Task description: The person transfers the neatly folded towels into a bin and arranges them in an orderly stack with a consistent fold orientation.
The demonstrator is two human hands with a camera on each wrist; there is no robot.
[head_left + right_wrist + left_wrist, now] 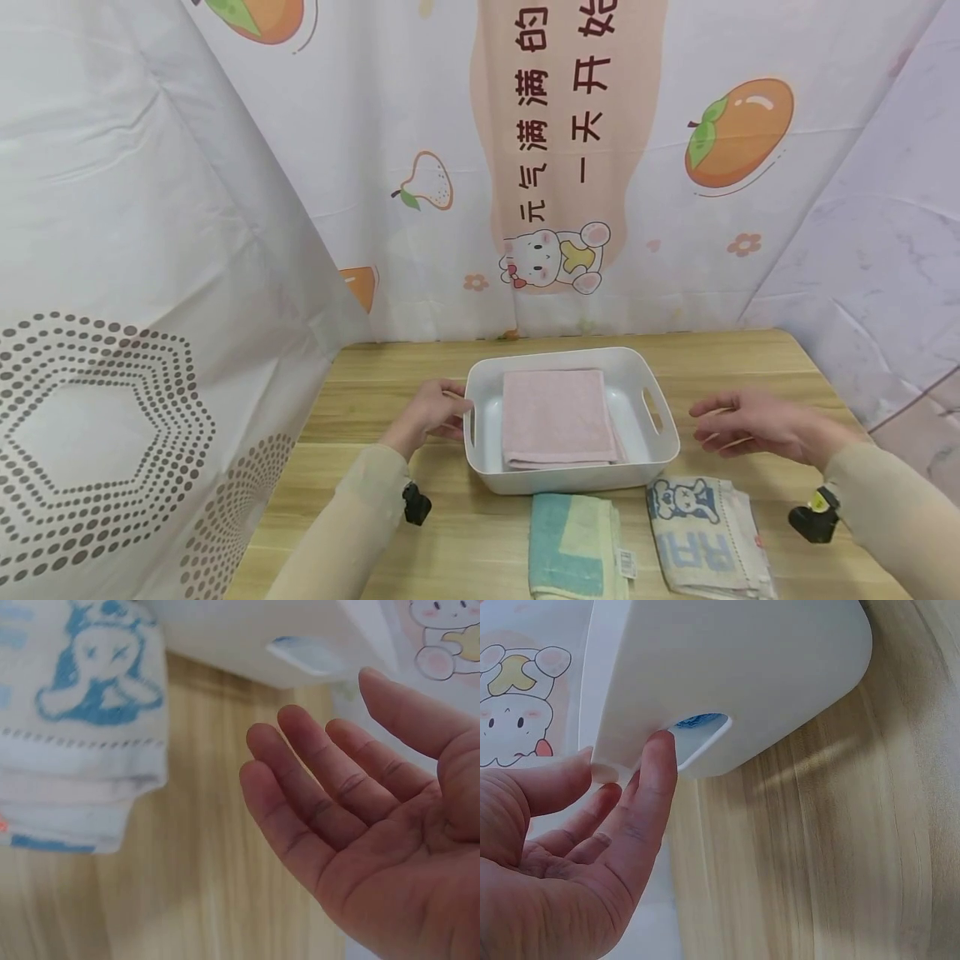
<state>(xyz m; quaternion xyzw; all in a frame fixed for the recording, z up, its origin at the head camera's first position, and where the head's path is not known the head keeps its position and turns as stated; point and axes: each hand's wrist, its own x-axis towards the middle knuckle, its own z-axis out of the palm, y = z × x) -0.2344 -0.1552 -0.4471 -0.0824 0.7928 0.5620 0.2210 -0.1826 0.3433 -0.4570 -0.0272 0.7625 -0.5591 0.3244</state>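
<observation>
A white plastic basket with a handle hole in each end stands on the wooden table. Inside it lies a folded pink towel. My left hand is at the basket's left end, pinching the rim: in the left wrist view the thumb meets the rim and the index finger touches the outer wall beside the handle hole. To the right of the basket, my right hand is held apart from it with relaxed, slightly bent fingers, palm showing in the right wrist view and nothing in it.
In front of the basket lie a folded teal and yellow towel and a folded white towel with a blue bear pattern. A printed curtain hangs behind the table, and another curtain hangs at the left.
</observation>
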